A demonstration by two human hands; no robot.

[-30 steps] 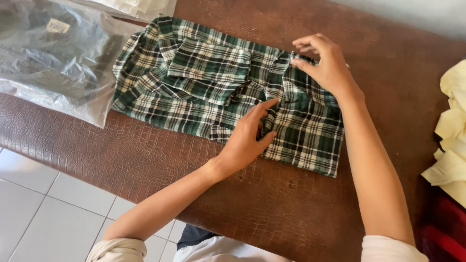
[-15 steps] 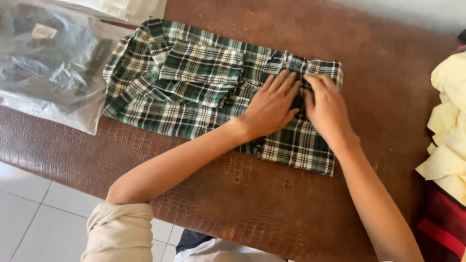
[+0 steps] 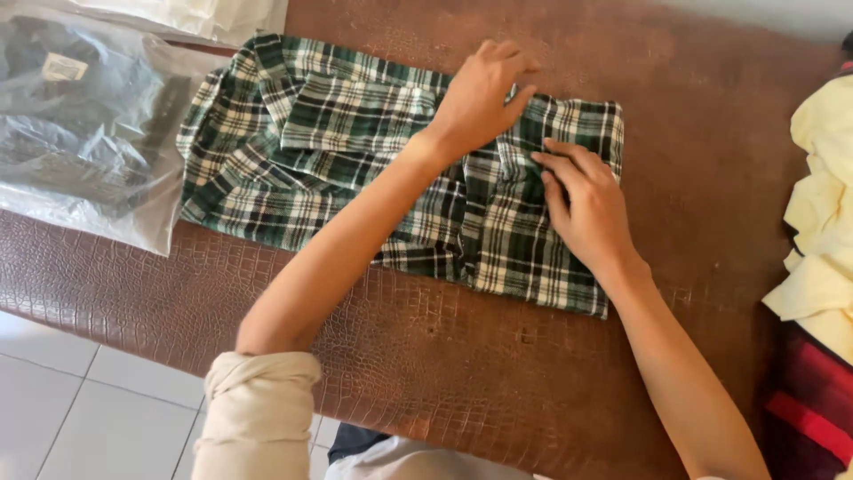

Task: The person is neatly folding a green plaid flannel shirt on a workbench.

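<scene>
left hand (image 3: 480,98) slid up to the far edge of the green plaid shirt (image 3: 355,151); it's flat, fingers together; right hand (image 3: 586,209) presses spread just beside it; shirt's under both palms; uneven pressure could shift the fold

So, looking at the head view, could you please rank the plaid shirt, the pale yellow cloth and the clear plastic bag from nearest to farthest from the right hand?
From the right hand:
1. Plaid shirt: directly under the palm, touching.
2. Pale yellow cloth: at the table's right edge, apart from the hand.
3. Clear plastic bag: far left, beyond the shirt.
</scene>
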